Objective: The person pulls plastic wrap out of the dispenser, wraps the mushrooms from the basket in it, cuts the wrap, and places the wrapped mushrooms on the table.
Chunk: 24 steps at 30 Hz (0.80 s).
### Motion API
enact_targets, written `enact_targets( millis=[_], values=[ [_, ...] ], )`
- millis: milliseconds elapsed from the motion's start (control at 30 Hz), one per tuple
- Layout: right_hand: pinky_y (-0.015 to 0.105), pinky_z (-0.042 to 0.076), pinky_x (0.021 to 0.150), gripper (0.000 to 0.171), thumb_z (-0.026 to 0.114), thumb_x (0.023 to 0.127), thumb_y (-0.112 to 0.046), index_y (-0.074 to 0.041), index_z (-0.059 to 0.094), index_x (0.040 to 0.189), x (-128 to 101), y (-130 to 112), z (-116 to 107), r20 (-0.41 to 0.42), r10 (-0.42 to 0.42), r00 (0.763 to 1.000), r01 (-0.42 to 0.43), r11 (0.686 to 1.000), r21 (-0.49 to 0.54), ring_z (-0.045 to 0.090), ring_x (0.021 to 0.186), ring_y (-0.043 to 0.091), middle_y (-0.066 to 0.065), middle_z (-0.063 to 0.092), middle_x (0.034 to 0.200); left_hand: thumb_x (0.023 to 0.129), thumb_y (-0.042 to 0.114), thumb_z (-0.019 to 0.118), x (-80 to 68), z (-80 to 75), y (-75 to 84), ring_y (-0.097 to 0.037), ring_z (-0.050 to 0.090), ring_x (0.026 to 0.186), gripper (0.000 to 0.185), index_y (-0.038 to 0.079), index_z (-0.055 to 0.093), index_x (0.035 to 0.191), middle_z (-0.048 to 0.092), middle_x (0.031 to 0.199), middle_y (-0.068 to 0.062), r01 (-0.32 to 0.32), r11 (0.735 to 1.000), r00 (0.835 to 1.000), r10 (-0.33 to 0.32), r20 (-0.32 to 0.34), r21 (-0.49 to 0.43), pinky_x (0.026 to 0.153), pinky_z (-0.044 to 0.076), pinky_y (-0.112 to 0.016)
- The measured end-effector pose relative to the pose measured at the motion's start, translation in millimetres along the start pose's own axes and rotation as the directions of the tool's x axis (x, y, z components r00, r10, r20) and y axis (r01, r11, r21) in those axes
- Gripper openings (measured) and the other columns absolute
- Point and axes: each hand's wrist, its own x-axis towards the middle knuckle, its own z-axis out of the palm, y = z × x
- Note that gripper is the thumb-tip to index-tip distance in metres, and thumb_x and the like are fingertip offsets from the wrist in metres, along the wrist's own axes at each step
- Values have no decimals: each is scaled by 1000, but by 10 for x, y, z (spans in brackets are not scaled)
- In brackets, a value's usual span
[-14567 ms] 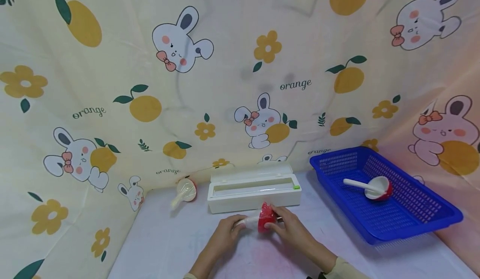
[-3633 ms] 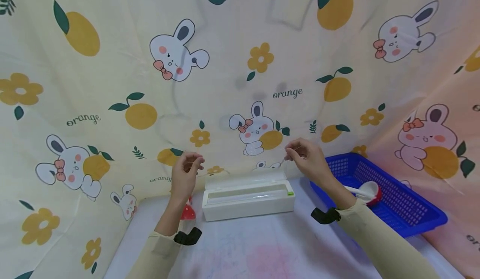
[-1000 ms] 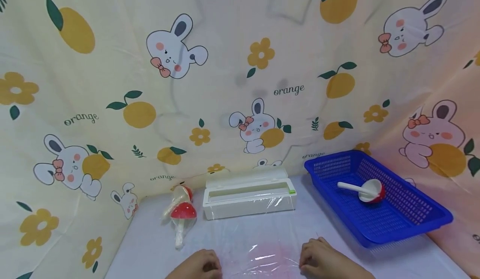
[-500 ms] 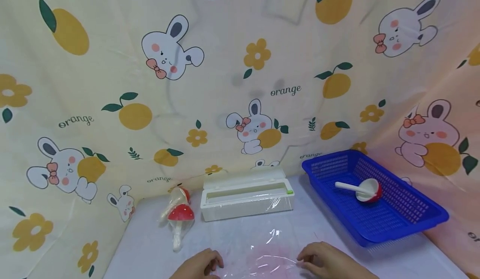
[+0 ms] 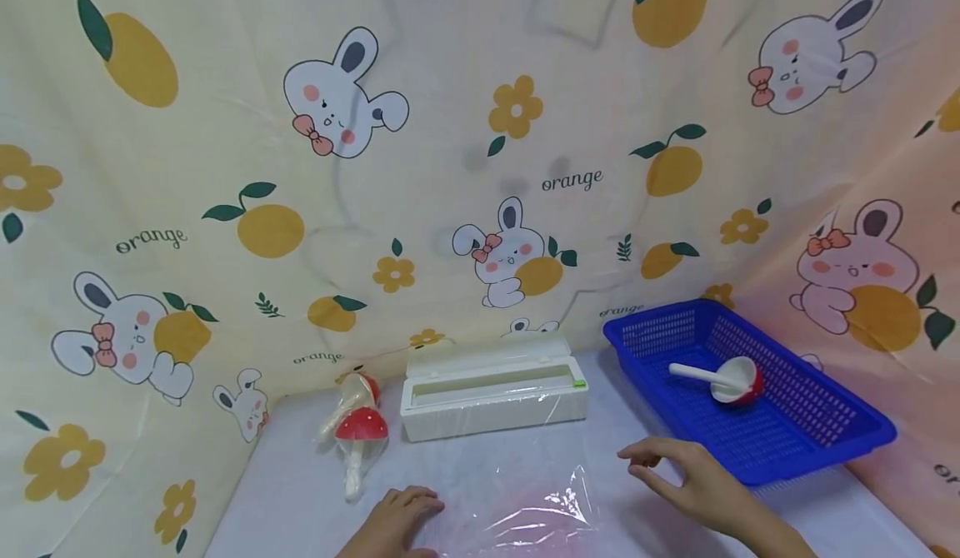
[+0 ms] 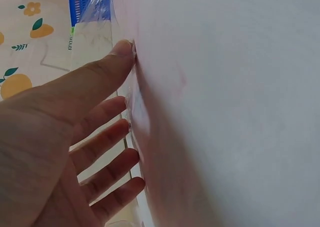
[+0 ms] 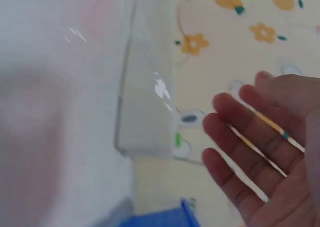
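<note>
A clear sheet of plastic wrap (image 5: 525, 504) lies on the table in front of a white wrap dispenser box (image 5: 493, 412), with its far part against the box front. My left hand (image 5: 401, 520) touches the film's left side with its fingertips; in the left wrist view its fingers are spread. To the right of the film, my right hand (image 5: 697, 487) is lifted off it, fingers apart and holding nothing. A ladle (image 5: 731, 381), white inside and red outside, lies in the blue basket (image 5: 810, 458). Two film-wrapped ladles, one with a red dotted bowl (image 5: 362, 425), lie at the left.
The dispenser's lid (image 5: 491, 356) stands raised at the back, and a small green piece (image 5: 579, 383) sits at its right end. Behind the table hangs a patterned cloth (image 5: 427, 208) with rabbits and oranges. The basket takes up the table's right side.
Both hands came down to the table with the film. My right hand has since let go of the film and moved up and right; my left hand stays at the film's left side.
</note>
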Motion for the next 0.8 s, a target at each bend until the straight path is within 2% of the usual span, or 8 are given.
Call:
enact_targets(
  millis=[67, 167, 267, 400, 500, 667, 800],
  values=[
    [21, 57, 78, 37, 82, 92, -1, -26, 78, 119, 26, -17, -117, -37, 29, 999, -30, 999, -15, 69, 88, 2, -18, 76, 103, 92, 57, 79, -24, 20, -11, -19, 55, 118, 59, 19, 68, 136, 64, 136, -1, -36, 999, 999, 37, -34, 27, 104, 49, -44],
    [17, 56, 78, 40, 82, 90, 3, -22, 77, 121, 59, -3, -296, -71, 49, 996, -51, 998, -24, 70, 87, 3, -16, 76, 103, 92, 62, 75, -42, 43, -23, -19, 55, 116, 62, 19, 69, 136, 64, 135, -2, -56, 998, 996, 59, -64, 42, 102, 50, -44],
    [16, 56, 80, 44, 83, 88, 6, -20, 76, 123, 92, 65, -458, -84, 65, 994, -70, 996, -50, 70, 89, 3, -15, 76, 103, 91, 66, 73, -40, 52, -22, -20, 56, 118, 63, 22, 69, 137, 65, 135, 0, -24, 999, 998, 25, -50, 31, 103, 51, -45],
    [12, 53, 82, 47, 86, 85, 6, -18, 75, 124, 122, 211, -637, -100, 51, 994, -62, 992, -113, 70, 90, 3, -13, 76, 102, 88, 68, 73, -21, 35, -3, -19, 55, 121, 64, 27, 68, 138, 65, 136, 5, 55, 998, 998, -55, 2, -15, 106, 51, -49],
    [9, 51, 83, 46, 87, 85, 3, -17, 75, 124, 115, 328, -756, -113, 63, 992, -80, 986, -150, 69, 92, 2, -9, 77, 104, 87, 69, 75, -9, 22, 9, -19, 55, 121, 65, 29, 67, 138, 66, 136, 7, 84, 996, 996, -83, 21, -31, 108, 51, -51],
    [11, 52, 78, 42, 89, 85, -2, -13, 74, 123, 57, 548, -943, -136, 126, 983, -150, 971, -188, 65, 95, -3, -7, 73, 107, 85, 66, 78, 4, 21, 13, -19, 55, 121, 65, 28, 68, 138, 66, 135, 7, 100, 994, 995, -99, 30, -35, 108, 51, -53],
    [14, 53, 73, 49, 91, 84, -5, -9, 70, 129, -5, 741, -1066, -154, 167, 974, -201, 949, -241, 60, 92, -4, 0, 69, 110, 87, 67, 76, 14, 39, -4, -20, 56, 119, 65, 27, 68, 138, 67, 134, 5, 82, 997, 996, -81, 23, -18, 106, 51, -53]
  ],
)
